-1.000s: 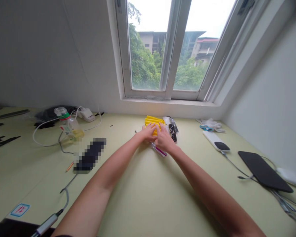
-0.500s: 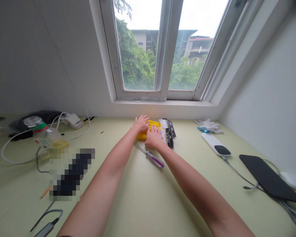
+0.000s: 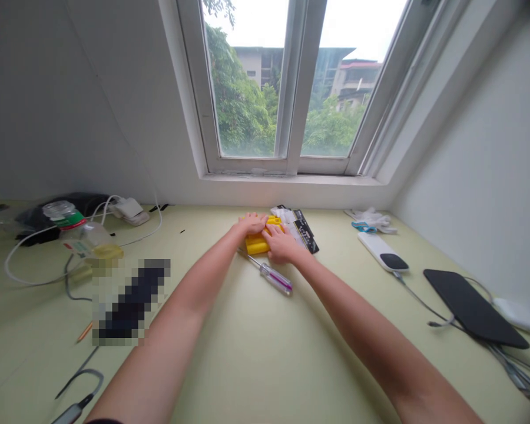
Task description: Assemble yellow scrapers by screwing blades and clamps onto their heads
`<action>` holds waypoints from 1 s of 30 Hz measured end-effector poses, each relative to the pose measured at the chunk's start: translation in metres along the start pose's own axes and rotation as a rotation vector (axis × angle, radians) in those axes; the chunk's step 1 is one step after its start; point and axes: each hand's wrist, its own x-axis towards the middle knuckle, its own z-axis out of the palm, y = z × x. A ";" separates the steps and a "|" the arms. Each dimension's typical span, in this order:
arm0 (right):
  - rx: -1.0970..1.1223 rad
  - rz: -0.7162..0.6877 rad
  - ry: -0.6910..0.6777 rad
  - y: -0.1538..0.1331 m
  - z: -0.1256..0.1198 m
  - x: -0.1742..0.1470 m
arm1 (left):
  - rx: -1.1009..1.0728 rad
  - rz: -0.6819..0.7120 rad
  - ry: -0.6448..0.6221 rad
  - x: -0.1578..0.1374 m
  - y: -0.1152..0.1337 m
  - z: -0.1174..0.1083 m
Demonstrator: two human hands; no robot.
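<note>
At the far side of the table, below the window, yellow plastic pieces lie between my hands; their exact kind is not clear. My left hand grips them from the left and top, fingers pointing right. Against their right side, my right hand has its fingers laid over the yellow plastic. Black-and-white printed packaging with clear plastic sits just beyond my right hand. A screwdriver with a clear and purple handle lies in front, its shaft pointing toward the yellow pieces.
To the left are a plastic bottle with yellowish liquid, a white charger, cables and a pencil. On the right lie a white power bank, a black tablet-like slab and crumpled clear plastic.
The yellow pieces have turned and are drawn closer together between my hands. My left fingers have bent over them. The packaging card has been shifted slightly, and the camera view has tilted a little.
</note>
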 end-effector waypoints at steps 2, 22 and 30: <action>0.001 -0.057 -0.025 0.002 0.000 -0.009 | -0.003 -0.032 0.011 -0.022 -0.003 0.004; 0.302 -0.239 0.099 -0.011 -0.019 -0.134 | -0.078 0.125 0.162 -0.126 0.007 0.007; 0.582 -0.048 -0.090 0.011 -0.019 -0.205 | -0.079 0.215 0.099 -0.128 0.018 0.021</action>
